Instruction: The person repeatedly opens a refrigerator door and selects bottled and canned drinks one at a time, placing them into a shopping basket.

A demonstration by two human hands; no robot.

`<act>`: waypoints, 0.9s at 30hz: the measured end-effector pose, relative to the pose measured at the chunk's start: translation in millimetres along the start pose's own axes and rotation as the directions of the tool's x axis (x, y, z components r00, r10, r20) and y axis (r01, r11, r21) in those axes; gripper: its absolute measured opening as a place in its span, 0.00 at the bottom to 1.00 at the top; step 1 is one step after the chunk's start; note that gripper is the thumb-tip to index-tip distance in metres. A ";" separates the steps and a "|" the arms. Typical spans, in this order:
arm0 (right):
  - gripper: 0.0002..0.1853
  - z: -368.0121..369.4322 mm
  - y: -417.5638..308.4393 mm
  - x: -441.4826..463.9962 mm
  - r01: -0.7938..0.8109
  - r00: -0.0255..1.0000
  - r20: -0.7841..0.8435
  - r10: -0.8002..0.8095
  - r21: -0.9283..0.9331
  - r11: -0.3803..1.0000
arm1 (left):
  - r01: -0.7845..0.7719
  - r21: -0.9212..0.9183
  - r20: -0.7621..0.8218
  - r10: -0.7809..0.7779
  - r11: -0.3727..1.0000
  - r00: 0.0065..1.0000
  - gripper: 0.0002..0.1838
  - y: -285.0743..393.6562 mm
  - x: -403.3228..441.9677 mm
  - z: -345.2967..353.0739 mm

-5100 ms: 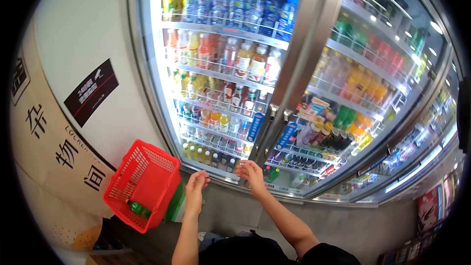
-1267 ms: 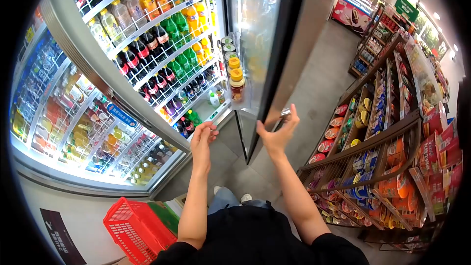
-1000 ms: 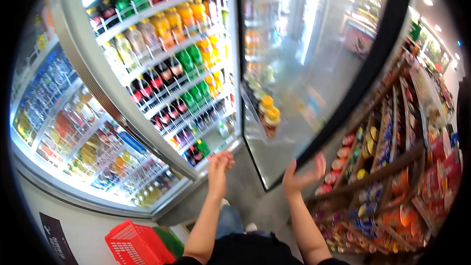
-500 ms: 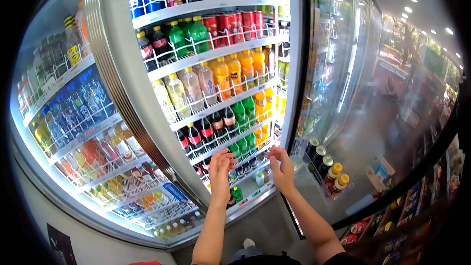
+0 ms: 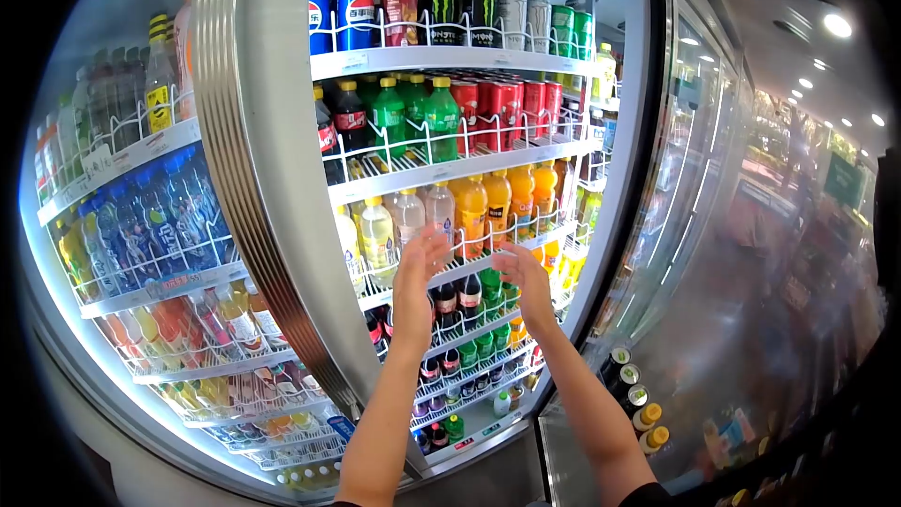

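Note:
My left hand is raised in front of the open fridge's middle shelves, fingers apart and holding nothing. Facing it, my right hand is also open, with a gap between the two. Behind my left fingers stand clear bottles with white caps. A yellow-capped lemon-coloured bottle is to their left. Nearest my right hand in view are orange drink bottles behind a wire rail. Dark cola bottles show between the hands on the shelf below. Whether either hand touches the rail cannot be told.
Green bottles and red cans fill a higher shelf; blue cans and black cans line the top. The glass door stands open at right, with black cans in its low rack. A metal-trimmed post divides off the left fridge.
The view has tilted up and the fridge looks closer. Both hands have risen from the lower shelves to the level of the orange bottles, still open and apart.

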State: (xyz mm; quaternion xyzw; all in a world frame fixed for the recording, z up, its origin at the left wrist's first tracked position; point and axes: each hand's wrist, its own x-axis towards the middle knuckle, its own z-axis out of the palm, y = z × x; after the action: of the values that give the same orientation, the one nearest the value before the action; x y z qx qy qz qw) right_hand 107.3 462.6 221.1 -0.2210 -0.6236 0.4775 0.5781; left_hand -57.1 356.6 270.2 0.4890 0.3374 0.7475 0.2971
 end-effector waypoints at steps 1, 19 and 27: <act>0.30 1.6 -2.6 11.1 0.008 1.000 0.012 -0.008 0.005 1.000 | -0.032 -0.012 -0.003 0.032 0.999 0.999 0.28 -1.4 14.6 -0.8; 0.33 43.3 -70.8 211.9 0.164 0.978 0.119 -0.172 0.074 0.984 | -0.067 0.327 -0.074 0.097 0.943 0.993 0.39 41.0 204.4 32.9; 0.32 68.2 -60.3 249.9 0.226 0.974 0.061 -0.219 -0.168 0.960 | 0.108 0.521 -0.169 -0.022 0.846 0.985 0.45 22.1 248.2 24.2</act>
State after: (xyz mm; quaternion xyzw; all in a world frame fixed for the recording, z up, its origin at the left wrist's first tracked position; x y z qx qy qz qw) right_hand 1.9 619.3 408.4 -0.1890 -0.6956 0.3578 0.5936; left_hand -122.7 540.8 426.5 0.4800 0.5685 0.6513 0.1489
